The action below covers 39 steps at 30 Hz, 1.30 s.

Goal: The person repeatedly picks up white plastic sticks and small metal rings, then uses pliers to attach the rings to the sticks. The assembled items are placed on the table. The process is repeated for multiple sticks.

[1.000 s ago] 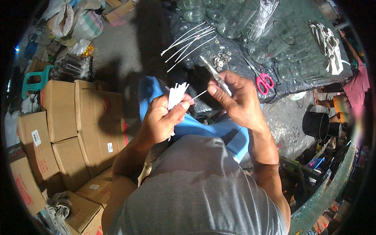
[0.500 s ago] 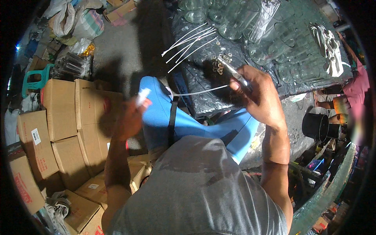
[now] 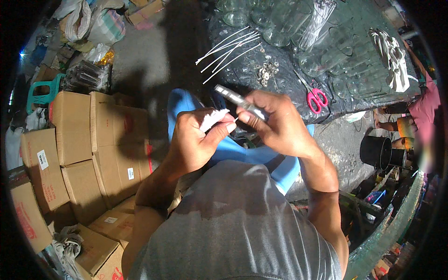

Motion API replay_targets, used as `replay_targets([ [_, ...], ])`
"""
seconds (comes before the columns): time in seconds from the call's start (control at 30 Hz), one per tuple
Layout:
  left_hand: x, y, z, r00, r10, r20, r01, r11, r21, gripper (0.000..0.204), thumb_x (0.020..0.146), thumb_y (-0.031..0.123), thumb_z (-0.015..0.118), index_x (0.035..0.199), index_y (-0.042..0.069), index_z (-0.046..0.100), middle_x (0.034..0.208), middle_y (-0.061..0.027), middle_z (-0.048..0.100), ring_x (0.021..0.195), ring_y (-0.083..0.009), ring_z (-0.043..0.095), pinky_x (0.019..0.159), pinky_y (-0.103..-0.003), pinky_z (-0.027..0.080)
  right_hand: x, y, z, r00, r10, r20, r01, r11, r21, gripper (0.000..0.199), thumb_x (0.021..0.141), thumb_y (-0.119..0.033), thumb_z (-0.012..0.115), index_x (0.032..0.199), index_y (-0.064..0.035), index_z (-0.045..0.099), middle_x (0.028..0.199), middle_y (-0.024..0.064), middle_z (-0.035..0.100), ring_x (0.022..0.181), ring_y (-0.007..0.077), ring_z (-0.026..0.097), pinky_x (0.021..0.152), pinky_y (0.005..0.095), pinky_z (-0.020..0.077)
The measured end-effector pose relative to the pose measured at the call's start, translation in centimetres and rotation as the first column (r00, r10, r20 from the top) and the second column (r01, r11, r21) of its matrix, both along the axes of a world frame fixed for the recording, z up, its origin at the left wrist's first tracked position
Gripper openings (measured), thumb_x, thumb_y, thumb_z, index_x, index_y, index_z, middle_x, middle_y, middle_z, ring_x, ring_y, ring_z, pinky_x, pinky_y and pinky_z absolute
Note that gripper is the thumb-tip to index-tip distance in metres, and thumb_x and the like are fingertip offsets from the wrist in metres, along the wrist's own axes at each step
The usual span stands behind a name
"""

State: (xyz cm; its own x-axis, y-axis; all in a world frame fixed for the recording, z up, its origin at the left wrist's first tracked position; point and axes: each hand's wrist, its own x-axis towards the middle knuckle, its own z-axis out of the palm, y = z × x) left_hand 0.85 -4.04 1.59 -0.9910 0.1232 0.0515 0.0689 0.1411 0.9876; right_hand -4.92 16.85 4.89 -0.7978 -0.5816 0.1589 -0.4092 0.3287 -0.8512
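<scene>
The left hand (image 3: 198,135) closes over most of the white bundle (image 3: 212,119), so only its top shows. The right hand (image 3: 280,123) covers the lower end of the grey tool (image 3: 235,99); what its tip grips is too small to tell. The small metal pieces (image 3: 267,71) on the dark table (image 3: 242,74) are too tiny to identify. The figure at the right edge is blurred and cut off

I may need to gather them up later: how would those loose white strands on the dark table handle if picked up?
The white strands look thin and long, so probably very light. They lie nearly straight, hinting at some stiffness, perhaps a coating. Fanned loosely on the table, they would likely scatter if pushed.
</scene>
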Motion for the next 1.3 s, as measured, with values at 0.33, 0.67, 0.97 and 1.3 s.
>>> replay_targets([
  [0.33,-0.1,-0.1,0.2,0.989,0.021,0.143,-0.067,0.945,0.320,0.010,0.091,0.002,0.072,0.098,-0.005,0.070,0.090,-0.0105,0.074,0.079,-0.0109,0.067,0.071,-0.025,0.053,1.1,-2.0,-3.4,0.891,0.013,0.454,0.259,0.806,-0.531,0.009,0.096,-0.004,0.066,0.102,0.0029,0.066,0.084,0.0044,0.067,0.076,0.0093,0.062,0.071,0.0242,0.0518],
  [0.67,-0.4,0.3,-0.4,0.998,0.011,0.060,-0.034,0.919,0.393,0.008,0.092,-0.003,0.068,0.097,-0.008,0.069,0.090,-0.0158,0.074,0.085,-0.0181,0.072,0.080,-0.029,0.058,1.1,-2.0,-3.9,0.784,0.115,0.610,0.335,0.749,-0.572,0.014,0.095,-0.004,0.067,0.106,0.0046,0.069,0.088,0.0110,0.070,0.076,0.0161,0.066,0.071,0.0293,0.0546],
  [0.97,-0.5,0.2,0.6,0.995,-0.020,0.093,-0.017,0.925,0.381,0.008,0.093,-0.002,0.067,0.096,-0.009,0.069,0.089,-0.0154,0.074,0.085,-0.0178,0.072,0.078,-0.029,0.057,1.5,-2.2,-3.4,0.829,-0.006,0.559,0.321,0.823,-0.468,0.014,0.095,-0.004,0.068,0.106,0.0053,0.070,0.088,0.0086,0.072,0.074,0.0117,0.064,0.069,0.0264,0.0532],
  [1.3,-0.2,-0.3,-0.3,0.977,0.047,0.209,-0.111,0.946,0.306,0.010,0.090,0.002,0.072,0.095,-0.005,0.070,0.080,-0.0051,0.069,0.070,-0.0074,0.061,0.063,-0.023,0.048,2.0,-2.0,-3.6,0.967,-0.126,0.221,0.196,0.923,-0.330,0.018,0.094,-0.007,0.069,0.110,0.0021,0.069,0.085,0.0069,0.071,0.076,0.0123,0.066,0.069,0.0274,0.0522],
])
